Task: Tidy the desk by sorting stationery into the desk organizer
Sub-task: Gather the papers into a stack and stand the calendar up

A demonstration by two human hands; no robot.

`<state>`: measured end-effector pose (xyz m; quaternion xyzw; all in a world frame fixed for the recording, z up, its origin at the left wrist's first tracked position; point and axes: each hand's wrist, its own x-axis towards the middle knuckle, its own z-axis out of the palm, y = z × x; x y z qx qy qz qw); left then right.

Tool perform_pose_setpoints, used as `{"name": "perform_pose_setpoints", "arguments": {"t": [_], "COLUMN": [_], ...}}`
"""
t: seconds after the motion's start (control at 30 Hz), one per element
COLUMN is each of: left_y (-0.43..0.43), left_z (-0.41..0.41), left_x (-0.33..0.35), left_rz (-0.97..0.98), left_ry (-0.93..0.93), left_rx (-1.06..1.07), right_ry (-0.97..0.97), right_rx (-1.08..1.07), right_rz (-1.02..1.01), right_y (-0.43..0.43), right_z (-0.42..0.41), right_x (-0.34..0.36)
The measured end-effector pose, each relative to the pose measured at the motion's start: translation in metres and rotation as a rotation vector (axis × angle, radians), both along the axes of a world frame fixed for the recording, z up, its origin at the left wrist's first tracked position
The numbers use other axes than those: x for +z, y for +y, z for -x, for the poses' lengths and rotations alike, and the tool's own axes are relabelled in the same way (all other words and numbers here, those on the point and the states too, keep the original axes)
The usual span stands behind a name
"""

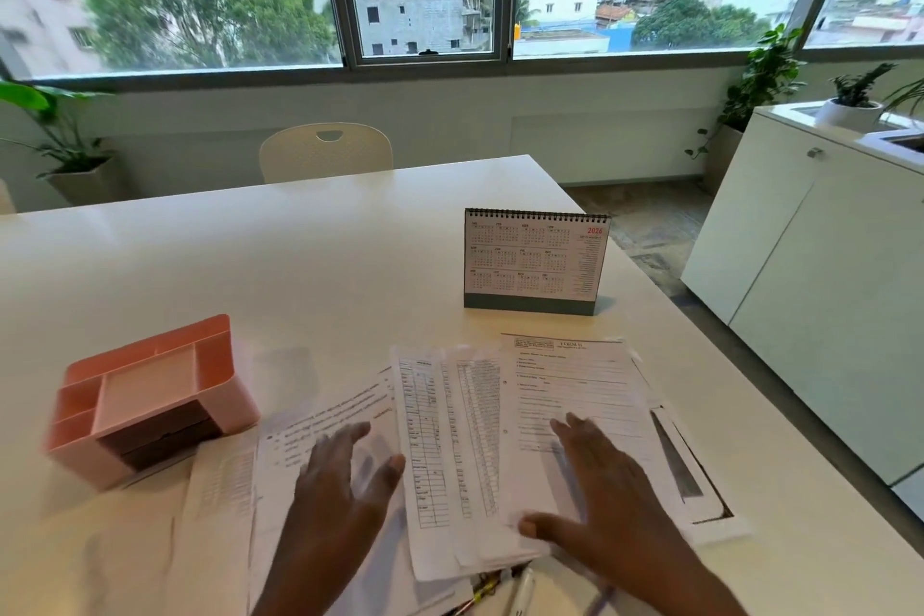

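- Both hands lie on a loose fan of papers (450, 415) at the near middle of the desk (300, 255); the left hand (345, 475) has its fingers spread flat over the left sheets, though it is blurred and I cannot tell whether it presses or only hovers; the right hand (600, 490) is spread flat on the right-hand form, thumb against the near edge of the stack; neither hand pinches anything.
- The desk organizer (150, 395), pink, stands at the near left, just beside the leftmost sheets; its compartments look empty, so the sorting seems barely begun.
- Pens (520, 590) peep out from under the near edge of the papers, between the wrists; most of them are hidden; sweeping the sheets together could drag them along and roll them off the near edge.
- The sheets overlap unevenly; squaring them with flat palms alone may crease one or let it skid, since the desk top looks smooth and glossy.
- A dark slot in the desk top (690, 465) shows at the right, partly under the papers; a pen pushed rightward could drop into it.
- A push to the left may shove the organizer, which looks light; a push away could knock the desk calendar (535, 260) standing just beyond the papers.
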<state>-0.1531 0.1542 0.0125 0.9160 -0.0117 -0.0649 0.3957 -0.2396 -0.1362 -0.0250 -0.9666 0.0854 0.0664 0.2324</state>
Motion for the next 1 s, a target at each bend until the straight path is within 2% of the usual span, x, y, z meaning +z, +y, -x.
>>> {"name": "perform_pose_setpoints", "arguments": {"t": [0.13,0.53,0.63,0.77,0.87,1.0], "left_y": [-0.004,-0.008,-0.007,-0.005,-0.005,-0.006], "left_z": [0.028,0.05,0.055,0.059,0.064,0.067], "left_x": [0.012,0.01,0.005,0.002,0.003,0.0], "left_rz": [0.031,0.237,0.253,0.315,0.367,0.403], "left_ry": [-0.035,0.158,0.176,0.194,0.205,0.23], "left_rx": [0.051,0.029,-0.01,-0.006,0.002,-0.014], "right_ry": [0.019,0.088,-0.017,-0.245,-0.399,-0.376], "right_rx": [-0.044,0.057,0.03,-0.198,-0.298,-0.241], "right_rz": [0.079,0.01,-0.167,-0.512,-0.559,-0.534], "right_y": [0.016,0.02,0.015,0.001,-0.015,-0.032], "right_z": [0.005,0.013,0.019,0.024,0.031,0.044], "right_x": [-0.013,-0.002,0.003,0.019,0.03,0.039]}}
